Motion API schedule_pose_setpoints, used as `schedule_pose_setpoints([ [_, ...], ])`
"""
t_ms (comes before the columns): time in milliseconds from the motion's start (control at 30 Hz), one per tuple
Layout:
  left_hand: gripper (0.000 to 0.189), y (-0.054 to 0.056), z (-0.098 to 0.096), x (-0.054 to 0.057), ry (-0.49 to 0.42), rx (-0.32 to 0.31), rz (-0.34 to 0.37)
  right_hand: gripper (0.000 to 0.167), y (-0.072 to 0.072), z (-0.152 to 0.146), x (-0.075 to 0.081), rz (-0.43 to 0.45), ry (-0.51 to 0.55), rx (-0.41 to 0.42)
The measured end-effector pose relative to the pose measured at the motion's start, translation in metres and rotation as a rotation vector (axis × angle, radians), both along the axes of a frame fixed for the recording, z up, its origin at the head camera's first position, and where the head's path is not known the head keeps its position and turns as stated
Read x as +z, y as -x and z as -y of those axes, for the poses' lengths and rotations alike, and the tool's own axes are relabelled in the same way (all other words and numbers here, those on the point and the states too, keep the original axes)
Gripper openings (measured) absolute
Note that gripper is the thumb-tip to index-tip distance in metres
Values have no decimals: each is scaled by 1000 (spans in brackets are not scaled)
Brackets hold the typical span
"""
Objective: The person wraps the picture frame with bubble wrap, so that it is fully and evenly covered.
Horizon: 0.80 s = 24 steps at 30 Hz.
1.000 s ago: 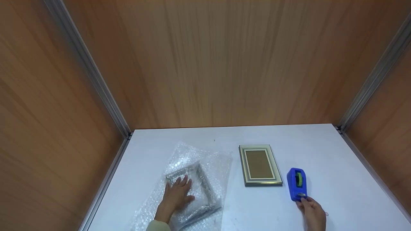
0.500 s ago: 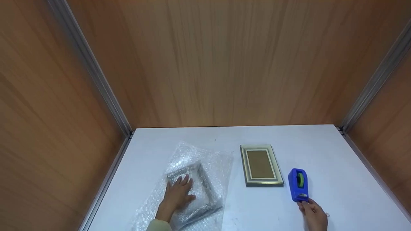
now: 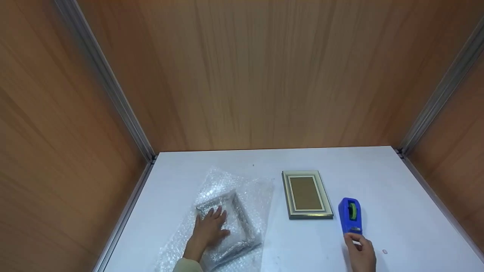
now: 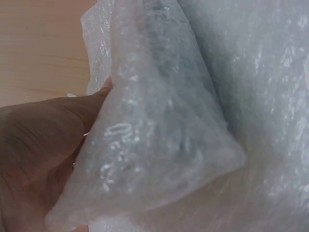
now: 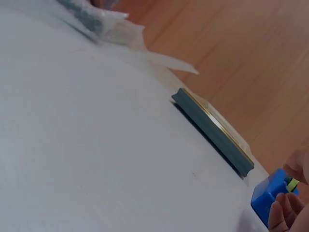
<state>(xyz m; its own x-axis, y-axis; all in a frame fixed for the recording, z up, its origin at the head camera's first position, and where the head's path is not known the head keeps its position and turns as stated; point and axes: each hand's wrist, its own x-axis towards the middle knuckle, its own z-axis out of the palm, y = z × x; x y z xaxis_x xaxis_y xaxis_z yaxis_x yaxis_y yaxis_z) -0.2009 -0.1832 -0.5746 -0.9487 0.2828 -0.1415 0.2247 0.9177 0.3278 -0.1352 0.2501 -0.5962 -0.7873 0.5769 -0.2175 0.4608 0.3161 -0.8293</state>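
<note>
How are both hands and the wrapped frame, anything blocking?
Left fingers spread on wrapped frame. Right fingers pinching at tape dispenser's near end. Bare frame between.

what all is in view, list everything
panels: 3, brown, back and sides
rails: several, grey, panel edges
table: 1, white, between panels
bubble wrap: count unclear, clear, table left
wrapped frame: 1, greyish, in bubble wrap
bare frame: 1, silvery, right of bubble wrap
tape dispenser: 1, blue, table right
tape roll: 1, green, in tape dispenser
oval spot: 1, pinkish, table right
sleeve: 1, pale, left wrist
left grip: 1, on wrapped frame
right grip: 1, at tape dispenser
</note>
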Motion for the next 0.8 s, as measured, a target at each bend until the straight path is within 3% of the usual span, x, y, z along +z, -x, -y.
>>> schedule_pose_setpoints([
  [367, 71, -1, 1, 0, -19, 0, -19, 29, 14, 54, 22, -157, 80, 226],
  [533, 70, -1, 0, 2, -23, 7, -30, 19, 22, 79, 24, -262, 143, 305],
  [800, 69, -1, -2, 0, -4, 21, -44, 24, 37, 116, 20, -303, 142, 471],
])
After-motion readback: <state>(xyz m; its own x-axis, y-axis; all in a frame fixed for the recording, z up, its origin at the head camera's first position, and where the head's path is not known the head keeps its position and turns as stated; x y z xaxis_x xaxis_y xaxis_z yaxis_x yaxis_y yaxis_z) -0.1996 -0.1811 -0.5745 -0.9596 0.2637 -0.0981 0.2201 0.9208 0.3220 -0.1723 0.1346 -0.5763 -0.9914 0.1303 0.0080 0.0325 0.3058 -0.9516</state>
